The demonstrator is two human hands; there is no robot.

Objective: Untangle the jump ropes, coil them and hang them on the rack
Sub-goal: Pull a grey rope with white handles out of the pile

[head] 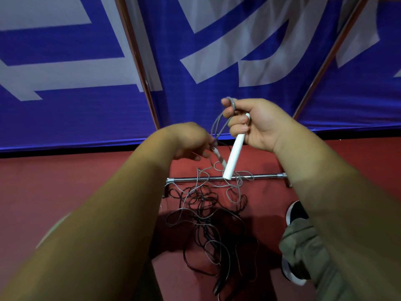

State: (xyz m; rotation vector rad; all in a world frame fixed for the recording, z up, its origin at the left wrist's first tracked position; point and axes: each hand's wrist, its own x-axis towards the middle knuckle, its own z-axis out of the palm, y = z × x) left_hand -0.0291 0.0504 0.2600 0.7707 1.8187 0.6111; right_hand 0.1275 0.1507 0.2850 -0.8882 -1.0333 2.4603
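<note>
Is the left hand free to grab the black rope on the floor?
Probably not yet. The left hand is busy gripping the grey rope, and the black rope lies below on the floor, tangled with grey loops.

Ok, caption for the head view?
Right hand holds a white handle, left hand pinches grey rope above the floor tangle.

White handle (235, 148), grey rope (219, 127) — black ropes (201, 216), red floor (65, 181)

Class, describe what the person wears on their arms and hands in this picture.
Both forearms are bare, with no sleeves in view. The left hand and the right hand wear no gloves, and no watch or bracelet shows at either wrist.
</note>
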